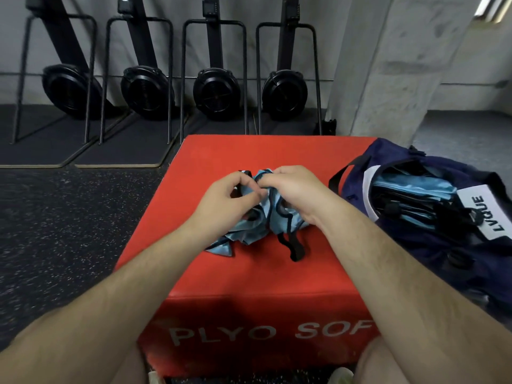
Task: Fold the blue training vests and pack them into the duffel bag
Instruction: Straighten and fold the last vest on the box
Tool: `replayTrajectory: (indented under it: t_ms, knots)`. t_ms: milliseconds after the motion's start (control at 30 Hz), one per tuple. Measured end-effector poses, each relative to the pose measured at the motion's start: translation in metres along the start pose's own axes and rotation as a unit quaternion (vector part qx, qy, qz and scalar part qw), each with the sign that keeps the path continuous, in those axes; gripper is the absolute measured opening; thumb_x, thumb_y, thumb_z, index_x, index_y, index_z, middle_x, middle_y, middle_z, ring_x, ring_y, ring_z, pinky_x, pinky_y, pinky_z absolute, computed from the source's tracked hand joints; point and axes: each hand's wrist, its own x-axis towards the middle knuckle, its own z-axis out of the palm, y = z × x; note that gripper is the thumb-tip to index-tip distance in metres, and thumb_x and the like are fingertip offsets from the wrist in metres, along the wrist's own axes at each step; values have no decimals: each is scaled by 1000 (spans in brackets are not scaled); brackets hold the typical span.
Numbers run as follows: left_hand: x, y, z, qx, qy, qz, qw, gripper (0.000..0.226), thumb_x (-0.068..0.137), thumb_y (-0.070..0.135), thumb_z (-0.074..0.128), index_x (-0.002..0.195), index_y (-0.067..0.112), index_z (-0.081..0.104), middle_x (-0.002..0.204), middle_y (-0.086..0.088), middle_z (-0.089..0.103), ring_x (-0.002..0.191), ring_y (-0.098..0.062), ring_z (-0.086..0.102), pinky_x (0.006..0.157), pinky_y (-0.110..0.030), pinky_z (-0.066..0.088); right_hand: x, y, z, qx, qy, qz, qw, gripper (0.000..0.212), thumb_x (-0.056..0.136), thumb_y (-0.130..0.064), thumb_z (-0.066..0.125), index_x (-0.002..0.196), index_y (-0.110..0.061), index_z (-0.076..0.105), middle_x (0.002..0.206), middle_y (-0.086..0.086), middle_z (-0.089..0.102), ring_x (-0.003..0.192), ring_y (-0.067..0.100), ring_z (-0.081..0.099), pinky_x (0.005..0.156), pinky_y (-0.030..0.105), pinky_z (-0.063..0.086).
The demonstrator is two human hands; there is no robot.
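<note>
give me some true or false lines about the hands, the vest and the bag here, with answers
1. Both the left hand and the right hand grip the crumpled blue vest on the red box. True.
2. The duffel bag is zipped shut. False: it is open, with blue fabric showing inside.
3. The duffel bag lies left of the vest. False: it lies to the right.
4. A black strap trails from the vest onto the box. True.
5. Black fan-wheel machines stand along the far wall. True.
</note>
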Motion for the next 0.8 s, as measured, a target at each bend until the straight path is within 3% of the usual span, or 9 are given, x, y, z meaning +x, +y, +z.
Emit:
replayTrajectory:
  t_ms: [100,167,333,400,500,633,667,733,800]
  knots:
    - [7,-6,-3,16,50,13,999,7,91,26,70,88,23,66,74,15,63,71,-8,58,74,-44,57,-1,-4,-7,19,-26,-37,999,10,75,-21,75,83,-15,75,74,1,70,69,20,63,65,35,49]
    - [11,-9,-4,5,54,5,998,4,95,21,65,90,22,66,73,14,62,73,-9,61,76,-42,60,-5,-5,-9,-1,-34,-60,998,9,80,-15,72,84,-20,79,85,6,76,79,30,71,73,41,57]
    - [10,-9,-3,-3,52,3,999,9,92,25,70,100,22,69,90,-1,70,75,-9,64,59,-20,54,-7,-1,-11,-64,-54,-94,992,9,85,-16,74,90,-22,79,93,5,76,88,20,72,86,35,56]
    - [10,-9,-3,11,50,8,999,9,93,26,68,101,23,70,90,5,72,74,-2,62,58,-13,49,-8,0,-10,-72,-61,-104,990,10,85,-20,78,94,-22,78,94,4,76,93,19,72,90,35,57]
    - [13,-9,-5,47,61,20,997,9,99,24,59,98,29,66,80,21,66,70,5,57,62,-13,43,-8,-1,-12,-95,-32,-126,987,11,89,-21,75,99,-23,76,89,-2,76,84,11,72,78,23,57]
    - [13,0,-25,62,72,24,995,22,101,19,55,118,32,53,82,0,56,56,-2,47,48,-16,42,-4,-3,-29,-212,69,-166,961,13,95,-17,65,88,-28,67,75,-8,64,63,9,56,51,8,38]
    - [11,2,-33,97,70,30,992,29,101,19,56,124,35,51,82,7,52,59,1,45,49,-12,41,-4,-3,-37,-235,95,-171,952,15,95,-15,63,88,-28,66,74,-9,61,64,8,54,50,8,35]
    - [6,4,-54,169,82,41,981,37,99,22,58,133,36,50,92,21,48,86,0,51,69,-11,43,-6,1,-54,-273,141,-172,936,18,93,-9,58,92,-24,68,82,-7,64,77,14,59,59,13,38]
    - [4,1,-74,235,105,44,965,37,98,23,60,135,27,54,109,16,55,111,-10,52,88,-20,39,-10,5,-68,-310,184,-165,918,20,91,-6,54,97,-19,69,96,3,69,93,23,61,73,25,42]
